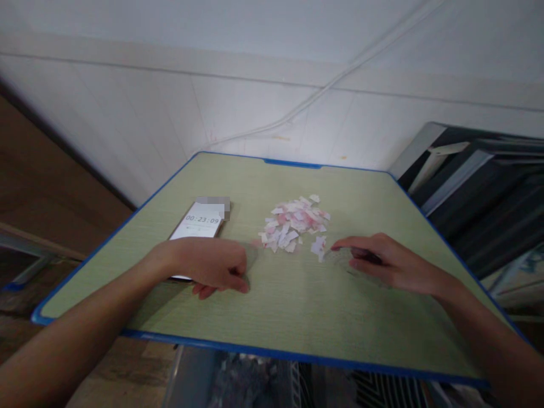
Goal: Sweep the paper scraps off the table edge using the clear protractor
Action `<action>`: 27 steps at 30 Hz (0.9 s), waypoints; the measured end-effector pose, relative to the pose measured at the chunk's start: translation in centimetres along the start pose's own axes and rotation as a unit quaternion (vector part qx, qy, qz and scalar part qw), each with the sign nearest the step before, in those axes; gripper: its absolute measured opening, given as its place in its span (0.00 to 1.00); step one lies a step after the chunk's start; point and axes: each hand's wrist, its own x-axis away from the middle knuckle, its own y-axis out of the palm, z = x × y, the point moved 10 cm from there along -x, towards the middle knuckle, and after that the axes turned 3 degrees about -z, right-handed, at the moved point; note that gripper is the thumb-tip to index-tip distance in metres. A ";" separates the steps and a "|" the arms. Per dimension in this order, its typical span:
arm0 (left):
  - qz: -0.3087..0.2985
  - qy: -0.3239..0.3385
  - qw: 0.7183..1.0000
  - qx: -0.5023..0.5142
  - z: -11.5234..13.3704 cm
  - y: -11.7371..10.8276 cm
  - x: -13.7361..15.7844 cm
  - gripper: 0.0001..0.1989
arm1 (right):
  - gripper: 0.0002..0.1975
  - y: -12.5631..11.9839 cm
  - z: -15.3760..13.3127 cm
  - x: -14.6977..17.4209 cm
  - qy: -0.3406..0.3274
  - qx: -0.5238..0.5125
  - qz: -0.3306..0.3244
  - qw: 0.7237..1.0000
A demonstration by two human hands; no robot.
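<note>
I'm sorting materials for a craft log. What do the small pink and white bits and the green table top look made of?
The pink and white scraps look like torn paper: thin, flat, matte, with ragged edges. The table top seems to be matte laminate with a faint printed grain, and its blue edging is probably plastic.

Soft, even daylight; faint shadows; edges warped, slightly blurred.

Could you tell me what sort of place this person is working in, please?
Probably a classroom or plain workroom: a green desk with blue edging stands against a bare white wall, with stacked metal frames beside it. A phone running a timer and a pile of paper scraps lie on it.
</note>
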 end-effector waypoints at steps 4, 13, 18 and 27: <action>-0.004 -0.001 1.000 0.004 0.0 0.1 0.0 0.19 | 0.18 -0.4 0.2 0.1 -0.002 -0.032 0.009 0.999; -0.004 -0.001 1.000 0.010 -0.1 0.1 0.0 0.19 | 0.15 2.3 -1.6 0.8 -0.023 -0.040 -0.128 0.991; -0.003 0.000 1.000 0.007 0.0 0.1 0.0 0.19 | 0.16 1.9 -1.7 0.9 -0.019 -0.046 -0.113 0.992; -0.003 -0.007 1.000 0.006 -0.1 0.1 0.0 0.19 | 0.17 1.8 -1.3 0.6 -0.013 -0.042 -0.091 0.995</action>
